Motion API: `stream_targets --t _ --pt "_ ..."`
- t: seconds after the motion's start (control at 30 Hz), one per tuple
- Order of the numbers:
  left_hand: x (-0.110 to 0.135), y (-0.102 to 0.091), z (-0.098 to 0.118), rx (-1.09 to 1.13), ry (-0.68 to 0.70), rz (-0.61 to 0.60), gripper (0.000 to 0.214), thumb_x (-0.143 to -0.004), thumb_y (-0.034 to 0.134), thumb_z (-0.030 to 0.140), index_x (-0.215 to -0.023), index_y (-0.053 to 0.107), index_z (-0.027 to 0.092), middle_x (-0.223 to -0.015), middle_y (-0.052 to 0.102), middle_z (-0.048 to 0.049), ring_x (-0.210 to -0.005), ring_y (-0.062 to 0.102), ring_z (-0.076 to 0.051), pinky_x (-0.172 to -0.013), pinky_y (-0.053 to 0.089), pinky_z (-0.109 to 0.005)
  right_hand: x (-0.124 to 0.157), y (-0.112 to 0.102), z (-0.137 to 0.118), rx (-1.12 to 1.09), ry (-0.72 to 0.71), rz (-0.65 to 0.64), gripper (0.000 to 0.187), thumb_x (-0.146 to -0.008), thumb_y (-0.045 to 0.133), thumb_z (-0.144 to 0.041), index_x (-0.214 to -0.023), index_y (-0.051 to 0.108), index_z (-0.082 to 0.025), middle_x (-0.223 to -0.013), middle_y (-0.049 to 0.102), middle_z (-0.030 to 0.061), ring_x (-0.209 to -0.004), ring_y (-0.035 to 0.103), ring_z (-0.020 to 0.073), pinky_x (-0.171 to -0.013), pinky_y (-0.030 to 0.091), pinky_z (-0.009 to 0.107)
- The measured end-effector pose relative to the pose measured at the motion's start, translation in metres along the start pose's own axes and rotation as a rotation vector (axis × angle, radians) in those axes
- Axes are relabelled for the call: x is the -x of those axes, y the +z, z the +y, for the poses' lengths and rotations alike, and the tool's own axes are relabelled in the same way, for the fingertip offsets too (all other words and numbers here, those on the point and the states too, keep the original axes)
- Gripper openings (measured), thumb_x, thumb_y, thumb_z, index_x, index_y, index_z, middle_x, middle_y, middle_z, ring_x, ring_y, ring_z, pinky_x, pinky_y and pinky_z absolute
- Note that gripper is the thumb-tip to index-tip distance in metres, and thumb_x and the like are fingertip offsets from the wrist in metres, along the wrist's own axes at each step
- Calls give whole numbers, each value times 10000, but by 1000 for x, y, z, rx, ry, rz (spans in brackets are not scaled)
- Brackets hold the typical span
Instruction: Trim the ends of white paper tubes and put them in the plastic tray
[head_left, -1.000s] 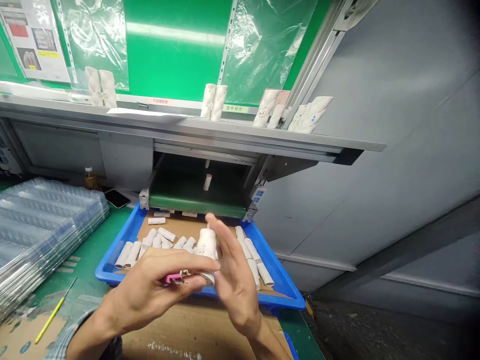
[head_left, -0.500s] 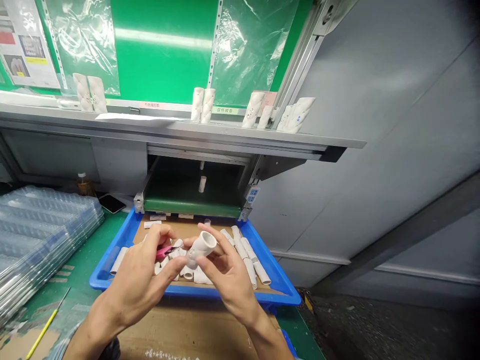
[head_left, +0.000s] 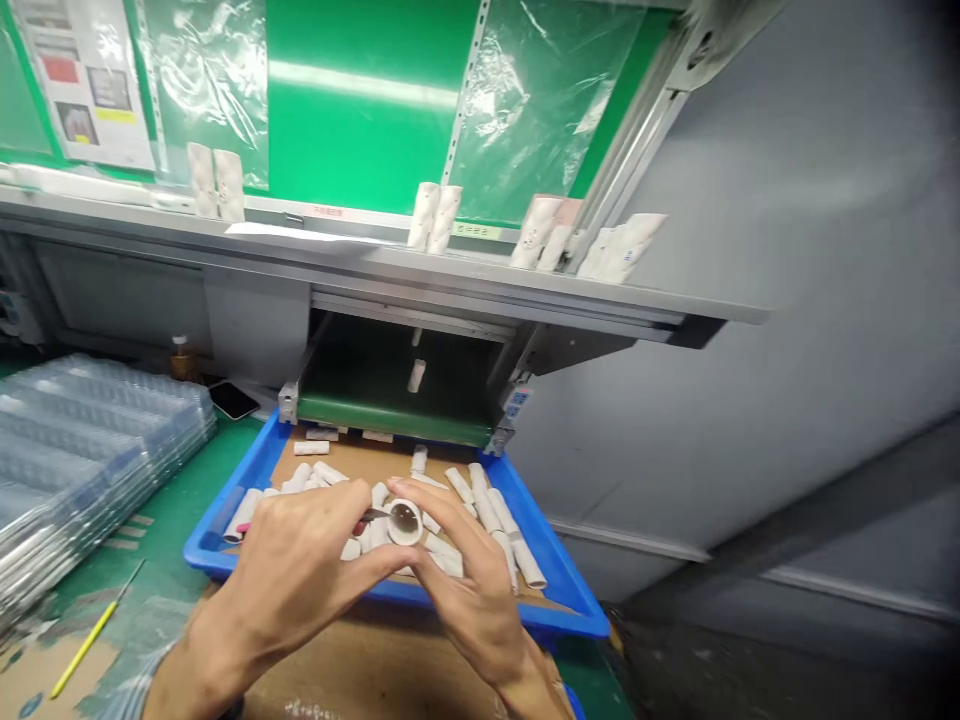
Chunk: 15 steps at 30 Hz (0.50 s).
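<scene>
My right hand (head_left: 472, 570) is closed round a short white tube (head_left: 394, 532), its open end turned toward me so I look down its dark bore. My left hand (head_left: 300, 560) grips a pink-handled tool with a slim dark metal tip (head_left: 374, 514), which reaches the tube's left side; whether it touches cannot be made out. The left thumb also rests against the tube's lower edge. Most of the tool is hidden behind the left fingers. Beneath both hands, more white tubes (head_left: 506, 515) lie in a blue tray (head_left: 559, 560) lined with cardboard.
Behind the tray, a green conveyor belt (head_left: 390, 412) carries white tubes. Sample tubes (head_left: 435, 218) stand on the shelf above. Stacked clear plastic trays (head_left: 97, 430) and a phone (head_left: 234, 399) are at left. A yellow pen-like tool (head_left: 90, 640) lies on the green table.
The tube has been turned so its opening faces me more directly, and both hands have drawn closer together around it. The view has shifted, moving the surroundings rightward in the picture.
</scene>
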<state>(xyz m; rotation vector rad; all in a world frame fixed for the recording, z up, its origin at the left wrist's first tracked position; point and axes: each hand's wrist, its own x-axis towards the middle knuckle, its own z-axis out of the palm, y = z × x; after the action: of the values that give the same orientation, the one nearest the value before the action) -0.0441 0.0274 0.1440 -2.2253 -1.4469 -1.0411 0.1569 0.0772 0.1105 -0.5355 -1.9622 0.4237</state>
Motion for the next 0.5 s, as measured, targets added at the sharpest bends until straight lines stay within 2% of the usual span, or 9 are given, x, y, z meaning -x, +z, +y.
stream_targets --t 0.3,0.5 --pt "-2 2 2 -22 -8 43 574 -1100 321 675 -777 490 233 -593 630 46 -492 639 -168 -517 304 -321 1 -4 -2 75 -11 -7 430 -1039 664 -175 -1437 630 -332 -1359 740 84 -1279 708 289 -1083 622 461" --pt "0 2 2 -5 -3 -14 560 -1115 305 646 -787 497 236 -616 654 41 -509 657 -179 -510 295 -334 1 -4 -2 103 -39 2 438 -1041 658 -154 -1438 616 -333 -1363 730 72 -1275 698 262 -1090 614 427"
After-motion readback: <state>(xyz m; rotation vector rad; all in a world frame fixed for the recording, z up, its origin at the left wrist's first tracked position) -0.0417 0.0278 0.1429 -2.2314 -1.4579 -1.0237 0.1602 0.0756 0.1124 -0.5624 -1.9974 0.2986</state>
